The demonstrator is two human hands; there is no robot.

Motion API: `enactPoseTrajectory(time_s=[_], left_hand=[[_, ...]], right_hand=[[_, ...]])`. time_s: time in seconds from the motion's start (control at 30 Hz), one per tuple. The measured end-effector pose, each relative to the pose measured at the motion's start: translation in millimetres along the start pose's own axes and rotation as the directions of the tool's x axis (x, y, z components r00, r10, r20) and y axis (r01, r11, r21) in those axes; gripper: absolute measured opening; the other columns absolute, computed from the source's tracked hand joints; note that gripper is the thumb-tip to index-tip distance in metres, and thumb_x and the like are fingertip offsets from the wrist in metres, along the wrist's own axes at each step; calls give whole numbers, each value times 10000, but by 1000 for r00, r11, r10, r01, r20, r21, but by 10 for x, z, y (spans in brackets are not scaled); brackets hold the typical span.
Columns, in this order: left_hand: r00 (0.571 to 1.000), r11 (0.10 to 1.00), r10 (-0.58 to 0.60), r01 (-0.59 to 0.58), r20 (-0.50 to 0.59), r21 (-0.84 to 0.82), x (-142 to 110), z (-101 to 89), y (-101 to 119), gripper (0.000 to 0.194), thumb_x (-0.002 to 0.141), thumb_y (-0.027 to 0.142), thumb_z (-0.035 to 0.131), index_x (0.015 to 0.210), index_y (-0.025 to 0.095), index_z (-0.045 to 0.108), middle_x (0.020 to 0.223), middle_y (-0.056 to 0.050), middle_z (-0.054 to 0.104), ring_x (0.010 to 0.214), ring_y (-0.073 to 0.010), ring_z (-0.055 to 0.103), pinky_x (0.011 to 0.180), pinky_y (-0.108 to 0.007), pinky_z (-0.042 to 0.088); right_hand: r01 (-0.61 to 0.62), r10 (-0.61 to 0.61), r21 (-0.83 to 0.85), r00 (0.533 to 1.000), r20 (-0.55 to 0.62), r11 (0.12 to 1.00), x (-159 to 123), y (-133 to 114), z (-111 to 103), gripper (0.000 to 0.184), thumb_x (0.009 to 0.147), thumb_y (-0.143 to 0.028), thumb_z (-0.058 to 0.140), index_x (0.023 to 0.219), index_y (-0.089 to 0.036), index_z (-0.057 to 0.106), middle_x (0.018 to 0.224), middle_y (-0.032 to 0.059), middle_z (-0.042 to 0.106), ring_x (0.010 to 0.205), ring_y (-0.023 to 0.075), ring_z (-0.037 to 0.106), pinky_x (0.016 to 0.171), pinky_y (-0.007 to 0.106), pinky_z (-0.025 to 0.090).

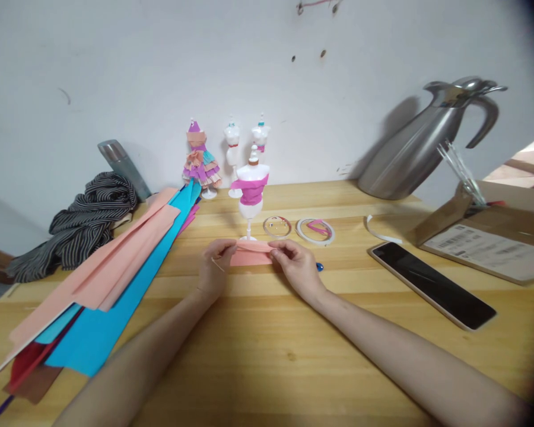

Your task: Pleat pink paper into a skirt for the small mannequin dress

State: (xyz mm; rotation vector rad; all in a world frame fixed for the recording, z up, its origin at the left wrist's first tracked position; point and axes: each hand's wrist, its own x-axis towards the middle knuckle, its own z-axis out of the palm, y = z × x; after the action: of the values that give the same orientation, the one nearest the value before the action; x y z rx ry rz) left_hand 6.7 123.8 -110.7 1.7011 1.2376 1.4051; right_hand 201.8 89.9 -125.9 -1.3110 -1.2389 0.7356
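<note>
A small strip of salmon-pink paper (250, 254) is held just above the wooden table (267, 332), pinched at both ends. My left hand (214, 265) grips its left end with closed fingers. My right hand (295, 262) pinches its right end between thumb and fingers. Right behind the strip stands a white mini mannequin (251, 188) wrapped in magenta paper. Two tape rolls, one clear (277, 226) and one white (315, 230), lie just beyond my right hand.
Long pink, blue and red paper sheets (111, 279) fan across the left. Striped cloth (86, 222) and a grey bottle (123, 165) sit behind. Three more mannequins (231, 153) line the wall. A phone (431, 283), cardboard box (485, 237) and steel jug (420, 145) occupy the right.
</note>
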Motion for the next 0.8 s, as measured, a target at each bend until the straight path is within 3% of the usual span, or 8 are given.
enactPoseTrajectory(time_s=[0.3, 0.53, 0.8], left_hand=[[999, 998, 44, -44, 0, 38, -11, 6, 4, 107, 789, 250, 632, 755, 192, 715, 753, -22, 714, 733, -172, 635, 701, -286, 486], [993, 991, -121, 120, 0, -58, -15, 40, -22, 89, 736, 245, 659, 756, 183, 720, 675, -11, 693, 664, -159, 632, 638, -271, 494], [970, 930, -243, 239, 23, -280, -2, 55, 156, 120, 622, 228, 720, 719, 158, 709, 598, -7, 695, 560, -137, 626, 569, -256, 513]], right_hand=[[35, -33, -64, 999, 32, 997, 1, -37, -17, 188, 789, -318, 579, 870, -185, 684, 811, 62, 709, 746, 214, 635, 701, 343, 483], [-2, 3, -15, 998, 55, 1000, 3, -15, -19, 158, 796, -304, 572, 843, -181, 659, 732, 39, 697, 685, 193, 636, 688, 332, 482], [-39, 39, 40, 999, -7, 998, 41, 43, -15, 182, 737, -309, 635, 839, -175, 702, 769, 56, 722, 722, 204, 647, 681, 328, 491]])
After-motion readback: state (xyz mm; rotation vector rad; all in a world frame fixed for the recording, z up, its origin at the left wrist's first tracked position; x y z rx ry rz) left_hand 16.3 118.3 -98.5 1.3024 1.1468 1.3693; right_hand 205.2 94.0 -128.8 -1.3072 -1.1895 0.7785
